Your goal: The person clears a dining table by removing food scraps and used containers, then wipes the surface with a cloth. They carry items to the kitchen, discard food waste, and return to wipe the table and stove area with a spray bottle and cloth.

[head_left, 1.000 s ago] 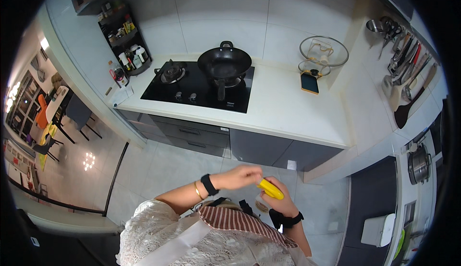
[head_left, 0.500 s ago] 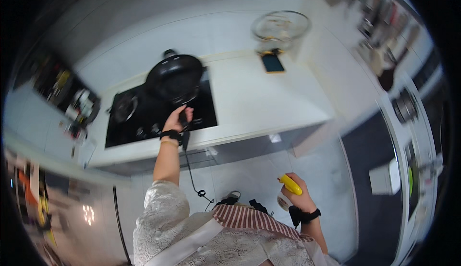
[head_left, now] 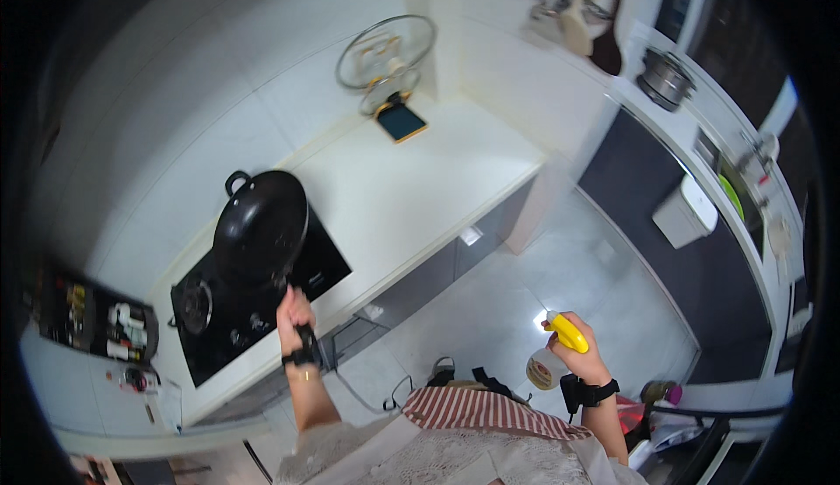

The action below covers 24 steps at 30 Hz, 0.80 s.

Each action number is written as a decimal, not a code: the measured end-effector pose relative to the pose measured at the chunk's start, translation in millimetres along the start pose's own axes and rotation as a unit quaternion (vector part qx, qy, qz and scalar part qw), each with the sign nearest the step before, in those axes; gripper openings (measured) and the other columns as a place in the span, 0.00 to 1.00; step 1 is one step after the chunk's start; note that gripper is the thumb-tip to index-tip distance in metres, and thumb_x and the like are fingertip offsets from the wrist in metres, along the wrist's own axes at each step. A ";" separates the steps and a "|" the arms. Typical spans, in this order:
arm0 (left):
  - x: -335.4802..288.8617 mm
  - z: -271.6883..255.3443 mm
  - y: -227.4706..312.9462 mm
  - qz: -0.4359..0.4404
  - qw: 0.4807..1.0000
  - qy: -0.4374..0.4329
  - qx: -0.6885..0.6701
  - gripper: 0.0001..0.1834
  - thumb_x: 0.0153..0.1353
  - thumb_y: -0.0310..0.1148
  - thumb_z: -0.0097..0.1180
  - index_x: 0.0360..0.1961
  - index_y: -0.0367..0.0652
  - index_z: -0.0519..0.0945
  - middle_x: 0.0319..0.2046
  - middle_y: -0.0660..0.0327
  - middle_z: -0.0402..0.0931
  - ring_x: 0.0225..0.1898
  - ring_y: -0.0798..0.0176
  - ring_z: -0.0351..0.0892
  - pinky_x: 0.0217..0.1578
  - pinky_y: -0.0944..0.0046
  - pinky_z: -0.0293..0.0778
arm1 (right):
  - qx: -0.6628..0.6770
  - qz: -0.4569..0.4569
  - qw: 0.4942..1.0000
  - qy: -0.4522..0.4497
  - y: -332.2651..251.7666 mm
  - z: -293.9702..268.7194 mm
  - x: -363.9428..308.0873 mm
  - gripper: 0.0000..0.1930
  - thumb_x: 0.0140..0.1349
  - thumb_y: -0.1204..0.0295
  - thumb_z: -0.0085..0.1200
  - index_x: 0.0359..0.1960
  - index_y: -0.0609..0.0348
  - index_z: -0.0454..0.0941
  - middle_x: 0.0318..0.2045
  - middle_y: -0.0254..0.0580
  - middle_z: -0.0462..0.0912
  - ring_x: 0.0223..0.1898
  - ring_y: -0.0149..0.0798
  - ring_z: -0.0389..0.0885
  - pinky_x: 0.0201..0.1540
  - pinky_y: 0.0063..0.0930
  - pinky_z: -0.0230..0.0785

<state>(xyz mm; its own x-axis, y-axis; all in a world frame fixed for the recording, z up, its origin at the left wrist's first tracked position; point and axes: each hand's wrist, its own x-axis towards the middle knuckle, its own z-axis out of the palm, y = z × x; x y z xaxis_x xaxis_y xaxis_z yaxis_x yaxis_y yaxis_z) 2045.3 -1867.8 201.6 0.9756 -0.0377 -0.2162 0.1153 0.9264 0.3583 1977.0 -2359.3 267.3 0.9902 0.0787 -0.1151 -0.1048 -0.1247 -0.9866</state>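
My left hand (head_left: 296,308) is wrapped round the handle of a black wok (head_left: 261,227). The wok is over the black gas hob (head_left: 328,262), its dark inside facing me and a small loop handle on its far side. Whether it rests on the burner beneath cannot be seen. At the right, over the floor, my right hand (head_left: 586,358) grips a spray bottle (head_left: 544,369) with a yellow trigger head and a see-through, labelled body. Black bands with small boxes are strapped on both wrists.
A white counter (head_left: 437,165) runs right of the hob, bearing a lid rack (head_left: 401,120) with glass lids. Utensils (head_left: 605,43) hang on the far wall. At the right stand a steel pot (head_left: 665,80) and a white bin (head_left: 687,212). A spice shelf (head_left: 92,317) is at the left.
My view has turned to the right, so the hob and wok appear lower and further left. Both hands keep their holds on the wok and the spray bottle.
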 end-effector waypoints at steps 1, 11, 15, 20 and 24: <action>-19.6 7.2 -10.6 -0.037 0.998 0.046 -0.038 0.16 0.64 0.36 0.42 0.19 0.49 0.61 0.09 0.74 0.52 0.09 0.79 0.48 0.10 0.78 0.49 | -0.015 -0.006 1.000 0.009 1.4 -9.4 -5.8 0.15 0.46 0.83 0.48 0.39 0.62 0.70 0.32 0.34 0.75 0.32 0.26 0.72 0.36 0.19 0.65; -112.5 50.7 -170.6 -0.295 0.954 -0.022 0.047 0.01 0.62 0.28 0.40 0.33 0.46 0.62 0.11 0.70 0.55 0.09 0.75 0.54 0.11 0.72 0.56 | -0.040 -0.120 0.986 0.112 53.2 -123.0 -97.1 0.16 0.46 0.81 0.48 0.40 0.60 0.71 0.33 0.34 0.75 0.34 0.28 0.72 0.38 0.20 0.64; -122.3 90.3 -266.4 -0.384 0.921 -0.062 0.036 0.02 0.60 0.25 0.39 0.31 0.46 0.62 0.11 0.70 0.55 0.09 0.74 0.54 0.11 0.72 0.55 | -0.062 -0.082 0.982 0.160 62.9 -187.4 -169.4 0.18 0.44 0.81 0.48 0.41 0.59 0.71 0.30 0.38 0.74 0.33 0.32 0.71 0.38 0.22 0.64; -101.8 144.8 -370.7 -0.478 0.869 -0.089 0.089 0.04 0.59 0.24 0.41 0.31 0.46 0.61 0.11 0.71 0.55 0.09 0.75 0.54 0.11 0.73 0.54 | -0.082 -0.058 0.963 0.249 83.7 -246.1 -242.3 0.18 0.43 0.81 0.49 0.41 0.60 0.70 0.28 0.38 0.73 0.30 0.31 0.71 0.35 0.22 0.64; -73.6 193.4 -455.1 -0.527 0.818 -0.160 0.166 0.04 0.60 0.26 0.42 0.30 0.47 0.62 0.10 0.71 0.55 0.08 0.76 0.54 0.11 0.74 0.55 | -0.064 -0.021 0.941 0.332 104.0 -293.2 -276.7 0.17 0.44 0.80 0.50 0.40 0.61 0.70 0.27 0.38 0.73 0.29 0.29 0.71 0.34 0.21 0.64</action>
<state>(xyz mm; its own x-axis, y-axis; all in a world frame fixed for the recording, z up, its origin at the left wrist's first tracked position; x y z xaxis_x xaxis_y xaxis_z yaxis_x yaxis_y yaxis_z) 1957.2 -2359.1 230.1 0.2942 -0.8954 -0.3343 0.9165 0.1651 0.3643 1719.0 -2684.1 230.3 0.8373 -0.5432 0.0619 -0.0948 -0.2557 -0.9621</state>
